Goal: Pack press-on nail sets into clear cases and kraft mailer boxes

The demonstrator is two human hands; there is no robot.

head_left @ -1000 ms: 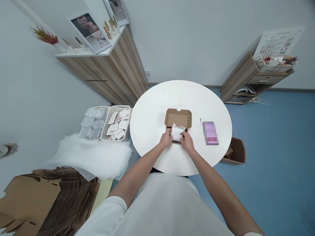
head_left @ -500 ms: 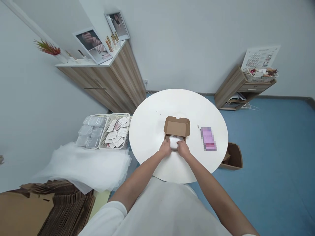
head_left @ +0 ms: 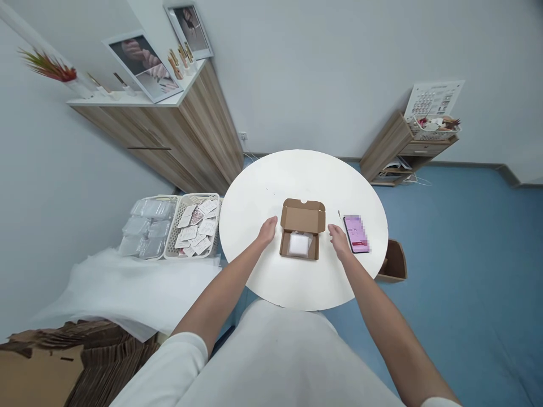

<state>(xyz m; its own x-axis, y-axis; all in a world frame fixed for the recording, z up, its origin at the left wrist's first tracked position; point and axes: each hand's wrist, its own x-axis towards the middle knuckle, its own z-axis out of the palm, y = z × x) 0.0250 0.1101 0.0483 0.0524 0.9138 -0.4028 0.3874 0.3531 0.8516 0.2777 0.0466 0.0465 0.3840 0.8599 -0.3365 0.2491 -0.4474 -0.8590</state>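
Observation:
A small brown cardboard box (head_left: 302,217) lies with its lid up in the middle of the round white table (head_left: 263,203). A white wrapped packet (head_left: 299,245) rests inside it. My left hand (head_left: 268,231) hovers just left of the box, fingers loosely spread and holding nothing. My right hand (head_left: 339,239) hovers just right of the box, also holding nothing, between the box and a phone (head_left: 355,233) with a pink screen.
Left of the table stand two white baskets, one with small cards (head_left: 196,225) and one with clear packets (head_left: 144,227). White foam sheets (head_left: 123,288) and flat cardboard blanks (head_left: 63,362) lie nearer. A brown box (head_left: 392,261) sits on the blue floor at the right.
Both hands have let go of the white packet, which now lies in the box, and have moved apart to either side of it. The view has shifted a little.

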